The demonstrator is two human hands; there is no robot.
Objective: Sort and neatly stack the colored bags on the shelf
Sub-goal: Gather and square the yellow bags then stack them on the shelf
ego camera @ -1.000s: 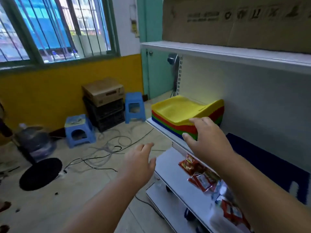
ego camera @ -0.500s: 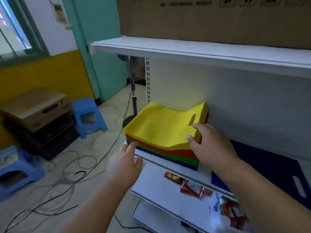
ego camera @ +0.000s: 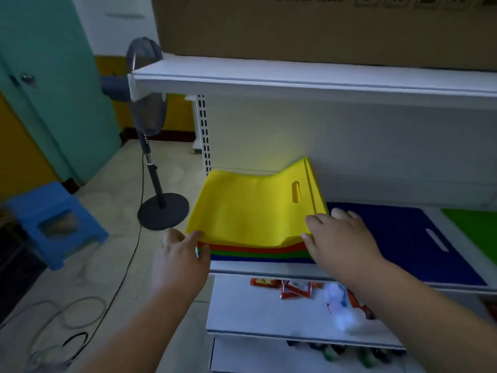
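A stack of flat bags sits at the left end of the white shelf. Yellow bags lie on top, their back edge curling up against the rear panel, with red, green and blue layers beneath. My left hand touches the stack's front-left corner with straight fingers. My right hand rests on the front-right corner, fingers on the yellow top, thumb against the front edge. A dark blue bag lies flat to the right, a green bag beyond it.
A large cardboard box stands on the upper shelf. The lower shelf holds red snack packets and a clear plastic bag. On the floor to the left are a fan stand, a blue stool and cables.
My view has swung right and closer to the shelf. Both hands have reached the stack, the left now at its front-left corner, the right moved down to the front-right corner.
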